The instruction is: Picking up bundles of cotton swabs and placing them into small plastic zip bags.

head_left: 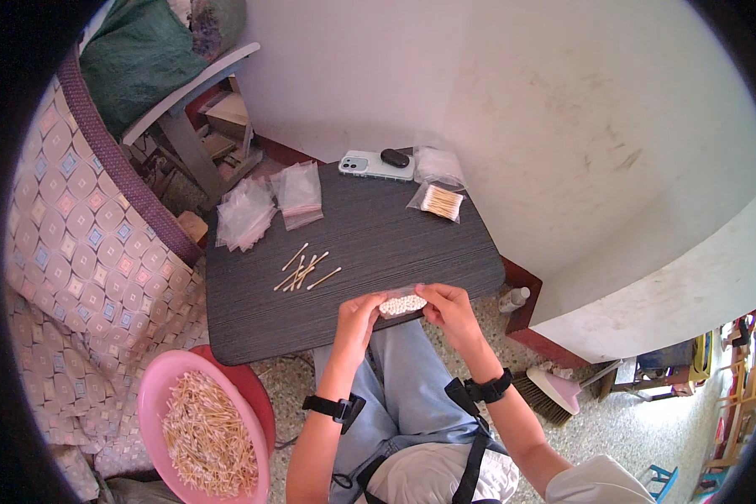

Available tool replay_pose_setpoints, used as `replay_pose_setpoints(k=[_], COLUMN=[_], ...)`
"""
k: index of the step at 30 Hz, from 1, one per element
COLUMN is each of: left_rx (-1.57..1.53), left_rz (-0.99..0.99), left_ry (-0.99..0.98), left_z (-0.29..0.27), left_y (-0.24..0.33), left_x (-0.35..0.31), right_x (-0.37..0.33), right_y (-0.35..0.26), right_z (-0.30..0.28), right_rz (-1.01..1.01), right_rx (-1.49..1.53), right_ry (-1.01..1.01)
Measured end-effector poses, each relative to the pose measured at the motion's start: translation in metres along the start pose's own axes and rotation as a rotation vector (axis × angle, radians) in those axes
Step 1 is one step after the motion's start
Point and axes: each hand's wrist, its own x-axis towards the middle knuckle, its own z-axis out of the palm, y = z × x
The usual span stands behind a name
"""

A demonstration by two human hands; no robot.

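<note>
Between my two hands, at the near edge of the dark table (378,244), is a clear plastic bag of cotton swabs (402,306), their white tips facing up. My left hand (360,317) grips the bag's left side, and my right hand (447,309) pinches its right upper corner. Several loose cotton swabs (304,270) lie scattered on the table, beyond my left hand. A filled bag of swabs (441,202) rests at the far right of the tabletop.
Flat clear bags (297,193) lie in piles at the table's far left. A phone (370,165) with a small black object (394,158) on it is at the back. A pink basin (153,395) of swabs stands lower left. A broom (546,395) and white bottle (514,300) are at right.
</note>
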Motion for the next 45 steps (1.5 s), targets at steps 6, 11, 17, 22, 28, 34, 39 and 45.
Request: replay_pose_setpoints(k=[6, 11, 17, 22, 28, 34, 39, 45], left_rx=[-0.007, 0.026, 0.04, 0.007, 0.018, 0.003, -0.004, 0.008], left_rz=[0.025, 0.031, 0.034, 0.048, 0.04, 0.027, 0.042, 0.035], left_ry=[-0.038, -0.084, -0.095, -0.113, -0.08, -0.077, -0.092, -0.081], left_z=[0.0, -0.006, -0.009, -0.011, -0.009, -0.006, -0.009, -0.009], left_y=[0.001, -0.001, -0.003, -0.005, -0.005, -0.004, -0.006, -0.007], left_x=[-0.003, -0.002, -0.002, 0.0, -0.002, -0.002, -0.001, -0.001], right_x=[0.0, 0.002, 0.004, 0.005, 0.005, 0.006, 0.004, 0.005], right_y=[0.006, 0.009, 0.011, 0.012, 0.012, 0.014, 0.013, 0.016], right_z=[0.0, -0.003, -0.005, -0.005, -0.004, -0.007, -0.007, -0.009], right_rz=[0.013, -0.032, -0.043, -0.05, -0.04, -0.027, -0.028, -0.054], right_rx=[0.081, 0.101, 0.099, 0.093, 0.094, 0.094, 0.101, 0.1], right_ry=[-0.018, -0.082, -0.094, -0.105, -0.084, -0.089, -0.095, -0.108])
